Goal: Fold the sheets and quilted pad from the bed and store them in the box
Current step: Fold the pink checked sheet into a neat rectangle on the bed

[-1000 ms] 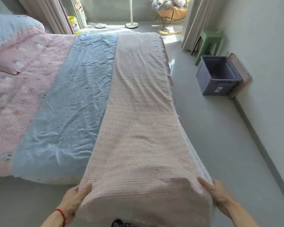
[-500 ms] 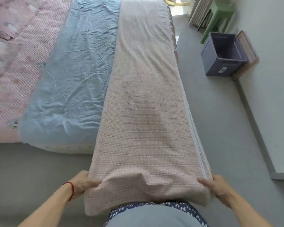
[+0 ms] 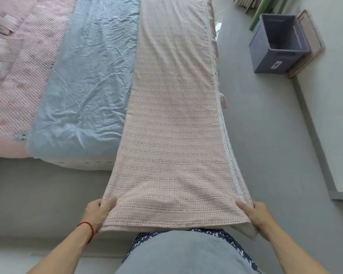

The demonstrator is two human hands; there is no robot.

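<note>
Long pink-and-white checked woven sheet (image 3: 174, 119), folded into a narrow strip, runs lengthwise down the right side of the bed (image 3: 77, 163) and comes off the foot end, stretched through the air toward the person. Near end is gripped at both corners. Left hand (image 3: 96, 212) w/ fingers curled round the left corner, thumb on top of the cloth. Right hand (image 3: 255, 215) clamps the right corner, thumb lying on top, rest of the fingers under the fabric, out of sight. White dotted layers (image 3: 229, 147) show along the strip's right edge, just ahead of the right fingers. Thin red cord bracelet (image 3: 87, 228) on the left wrist.

Ahead and left of the left fingers: crumpled pale blue sheet (image 3: 83, 82) lying flat on the bed, touching the strip's left edge. Further left, pink quilted pad (image 3: 26, 80) w/ small printed motifs, blurry at the far corner. Grey floor (image 3: 265, 147) under and beside the strip.

Well ahead and right of the right fingers: blue-grey plastic storage box (image 3: 275, 54), open top, sticker on its near face, standing on the floor by the wall. Its pinkish lid (image 3: 313, 40) leans btwn box and wall. Green stool legs (image 3: 259, 12) just behind the box.
</note>
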